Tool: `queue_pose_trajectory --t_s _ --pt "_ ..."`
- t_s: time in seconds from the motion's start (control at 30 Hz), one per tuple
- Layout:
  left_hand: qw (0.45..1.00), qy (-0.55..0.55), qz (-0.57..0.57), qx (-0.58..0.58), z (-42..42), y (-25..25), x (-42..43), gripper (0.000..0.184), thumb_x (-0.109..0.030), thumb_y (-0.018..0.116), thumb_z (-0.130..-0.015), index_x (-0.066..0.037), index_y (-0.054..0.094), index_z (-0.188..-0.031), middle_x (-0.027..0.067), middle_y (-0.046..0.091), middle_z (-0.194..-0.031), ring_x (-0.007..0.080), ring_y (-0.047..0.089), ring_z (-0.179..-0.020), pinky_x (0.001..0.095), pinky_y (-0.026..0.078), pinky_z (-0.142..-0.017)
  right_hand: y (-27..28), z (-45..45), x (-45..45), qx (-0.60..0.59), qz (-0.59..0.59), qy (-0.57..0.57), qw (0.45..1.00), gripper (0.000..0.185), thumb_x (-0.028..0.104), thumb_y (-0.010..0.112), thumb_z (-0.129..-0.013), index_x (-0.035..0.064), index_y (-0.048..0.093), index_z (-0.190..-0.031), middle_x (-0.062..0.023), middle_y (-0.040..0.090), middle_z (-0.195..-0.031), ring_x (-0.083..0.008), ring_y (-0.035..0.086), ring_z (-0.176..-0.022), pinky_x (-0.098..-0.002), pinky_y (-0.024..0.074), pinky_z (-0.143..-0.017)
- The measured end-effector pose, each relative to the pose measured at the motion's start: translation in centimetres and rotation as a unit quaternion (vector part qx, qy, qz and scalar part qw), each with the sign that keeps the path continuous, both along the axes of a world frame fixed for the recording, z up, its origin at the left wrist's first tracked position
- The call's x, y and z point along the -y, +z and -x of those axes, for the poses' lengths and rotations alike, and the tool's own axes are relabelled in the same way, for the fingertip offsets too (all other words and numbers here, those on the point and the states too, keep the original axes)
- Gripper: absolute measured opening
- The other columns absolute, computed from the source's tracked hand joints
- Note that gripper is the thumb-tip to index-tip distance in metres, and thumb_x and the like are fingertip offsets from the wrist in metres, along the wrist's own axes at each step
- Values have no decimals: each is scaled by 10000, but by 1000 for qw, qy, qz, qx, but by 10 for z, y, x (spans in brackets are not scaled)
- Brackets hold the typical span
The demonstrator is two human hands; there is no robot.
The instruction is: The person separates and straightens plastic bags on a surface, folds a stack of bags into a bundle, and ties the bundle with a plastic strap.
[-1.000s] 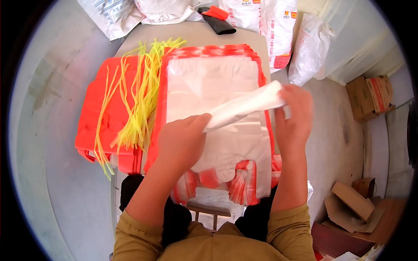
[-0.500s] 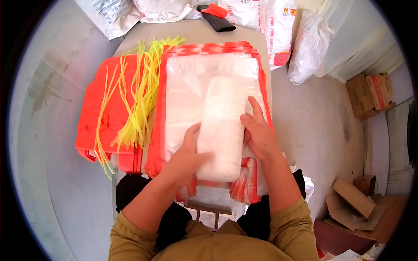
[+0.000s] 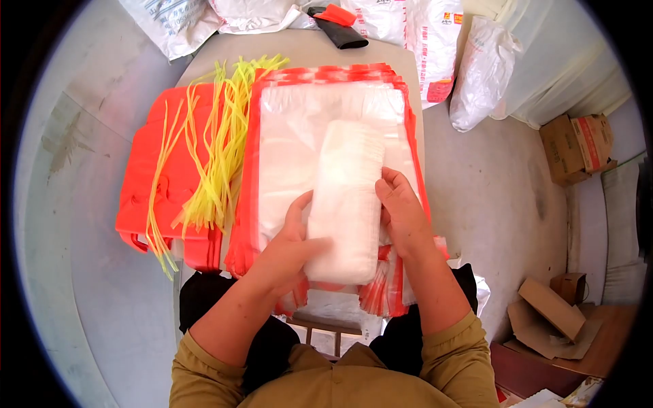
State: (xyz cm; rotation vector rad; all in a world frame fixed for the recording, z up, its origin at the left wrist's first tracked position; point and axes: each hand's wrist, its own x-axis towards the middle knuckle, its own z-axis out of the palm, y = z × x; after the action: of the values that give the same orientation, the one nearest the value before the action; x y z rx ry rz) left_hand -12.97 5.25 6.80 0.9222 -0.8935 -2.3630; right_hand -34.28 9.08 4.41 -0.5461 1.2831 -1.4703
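Note:
A folded wad of thin whitish plastic bags (image 3: 345, 197) is between my hands, over a stack of flat clear plastic bags with red edges (image 3: 292, 136). My left hand (image 3: 289, 251) is at its lower left side, thumb across the front and index finger along the edge; its other fingers are partly hidden. On the other side, my right hand (image 3: 405, 211) pinches the wad's right edge with curled fingers. The wad's right edge shows many thin layers.
Yellow plastic strips (image 3: 218, 149) lie across folded red bags (image 3: 153, 163) on the left of the table (image 3: 238, 47). Printed white sacks (image 3: 435, 47) stand along the back. Cardboard boxes (image 3: 578, 149) sit at the right, with an opened carton (image 3: 551, 326) lower down.
My right hand's raised fingers have curled in onto the wad's right edge. My left hand stays nearly in place.

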Motion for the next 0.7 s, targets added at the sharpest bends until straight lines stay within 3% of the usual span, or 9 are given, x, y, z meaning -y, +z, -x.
queue_pose_trajectory --t_s 0.1,0.2,0.27,0.4,0.5,0.6,0.7 --pt "1000 14 10 10 4 -4 -3 899 46 646 -927 -138 147 -1651 162 503 -1508 258 554 -1357 441 496 -1112 7 -9 -3 -1 -37 4 999 546 210 600 -1051 -32 412 -1502 -133 570 -1420 -205 558 -1286 -345 464 -1078" --pt "996 21 83 32 7 -15 -8 904 38 670 -930 -133 151 -1650 147 509 -1498 240 547 -1353 421 487 -1112 8 -17 -4 -22 29 22 999 616 210 599 -1046 -56 357 -1547 -168 512 -1498 -231 547 -1313 -346 458 -1093" --pt "996 12 79 33 6 -14 -9 918 47 677 -920 -127 148 -1650 142 506 -1500 235 545 -1350 412 482 -1112 -16 -14 -1 -190 58 -13 980 665 205 613 -1032 -50 323 -1573 -195 459 -1544 -265 520 -1348 -367 468 -1088" --pt "998 15 60 27 6 -10 -9 931 59 676 -910 -115 141 -1651 144 500 -1506 234 546 -1350 409 482 -1110 -10 -3 -7 -431 35 43 901 749 192 659 -993 -24 290 -1608 -236 290 -1658 -327 428 -1448 -414 487 -1076" --pt "998 12 56 26 5 -12 -9 939 67 670 -903 -112 135 -1655 152 499 -1510 235 551 -1348 406 483 -1110 18 -5 -6 -314 15 59 947 751 172 688 -969 7 323 -1605 -231 205 -1701 -344 367 -1500 -429 491 -1073" --pt "999 9 26 39 6 -5 -8 936 70 655 -903 -112 131 -1658 158 496 -1516 241 553 -1351 409 487 -1107 22 -3 -5 -377 28 49 924 747 139 685 -984 16 314 -1621 -155 186 -1729 -347 343 -1518 -421 455 -1132" --pt "999 10 14 48 6 -4 -7 922 72 641 -907 -108 135 -1656 162 495 -1517 244 554 -1352 413 490 -1105 19 0 -4 -339 56 37 938 690 118 674 -970 83 381 -1594 -210 163 -1723 -336 349 -1521 -408 494 -1073"
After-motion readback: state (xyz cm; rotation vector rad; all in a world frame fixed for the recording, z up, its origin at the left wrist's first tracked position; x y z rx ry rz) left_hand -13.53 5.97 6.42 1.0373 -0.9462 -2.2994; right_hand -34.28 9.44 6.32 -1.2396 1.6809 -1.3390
